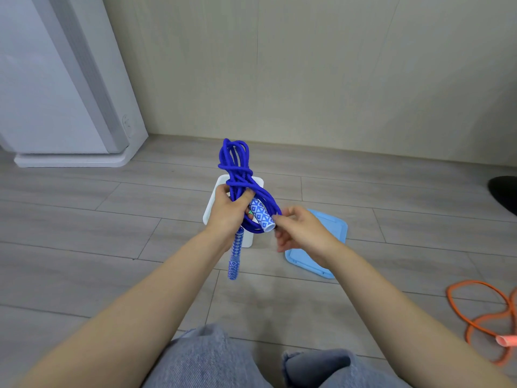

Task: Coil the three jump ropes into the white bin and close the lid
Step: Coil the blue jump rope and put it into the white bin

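A blue jump rope is bundled into loops and held above the white bin on the floor. My left hand grips the bundle at its middle; one patterned blue-and-white handle hangs down below that hand. My right hand pinches the end of the other patterned handle, which pokes through a loop. The bin's light blue lid lies flat on the floor just right of the bin. An orange jump rope sprawls on the floor at the far right. The bin's inside is hidden by my hands.
A white appliance stands on its base at the back left against the beige wall. A dark object sits at the right edge. My knees in grey jeans fill the bottom of the view.
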The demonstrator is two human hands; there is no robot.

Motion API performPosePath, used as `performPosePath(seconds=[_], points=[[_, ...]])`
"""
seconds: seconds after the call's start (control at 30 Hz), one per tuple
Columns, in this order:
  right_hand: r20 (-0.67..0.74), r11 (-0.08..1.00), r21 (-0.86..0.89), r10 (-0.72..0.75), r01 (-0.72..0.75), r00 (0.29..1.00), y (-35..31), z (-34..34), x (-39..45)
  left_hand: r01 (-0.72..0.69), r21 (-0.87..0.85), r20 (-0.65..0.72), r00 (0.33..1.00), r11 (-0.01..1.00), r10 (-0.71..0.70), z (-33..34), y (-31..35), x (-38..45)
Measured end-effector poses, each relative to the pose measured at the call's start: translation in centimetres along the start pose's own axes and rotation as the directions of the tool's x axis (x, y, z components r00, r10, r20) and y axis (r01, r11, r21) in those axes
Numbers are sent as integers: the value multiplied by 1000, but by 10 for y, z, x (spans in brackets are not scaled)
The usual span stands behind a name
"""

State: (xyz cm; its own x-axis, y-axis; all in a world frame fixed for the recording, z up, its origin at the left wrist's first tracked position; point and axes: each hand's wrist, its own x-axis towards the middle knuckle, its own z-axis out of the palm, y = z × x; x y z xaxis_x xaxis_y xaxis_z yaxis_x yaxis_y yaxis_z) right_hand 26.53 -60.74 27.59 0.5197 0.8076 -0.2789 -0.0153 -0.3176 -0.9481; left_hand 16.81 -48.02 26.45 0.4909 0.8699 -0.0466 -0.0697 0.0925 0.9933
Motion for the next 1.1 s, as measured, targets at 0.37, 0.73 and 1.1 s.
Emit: performPosePath(seconds=[0.37,0.73,1.1], points=[[124,993,-114,-19,34,992,4,-5,0,-52,30,126,991,998,47,-6,0,-1],[5,999,18,-49,48,999,2,13,1,-68,3,132,989,998,67,2,0,-3],[335,899,-435,100,60,937,23,-20,0,55,-119,31,998,991,-52,-29,-3,10]])
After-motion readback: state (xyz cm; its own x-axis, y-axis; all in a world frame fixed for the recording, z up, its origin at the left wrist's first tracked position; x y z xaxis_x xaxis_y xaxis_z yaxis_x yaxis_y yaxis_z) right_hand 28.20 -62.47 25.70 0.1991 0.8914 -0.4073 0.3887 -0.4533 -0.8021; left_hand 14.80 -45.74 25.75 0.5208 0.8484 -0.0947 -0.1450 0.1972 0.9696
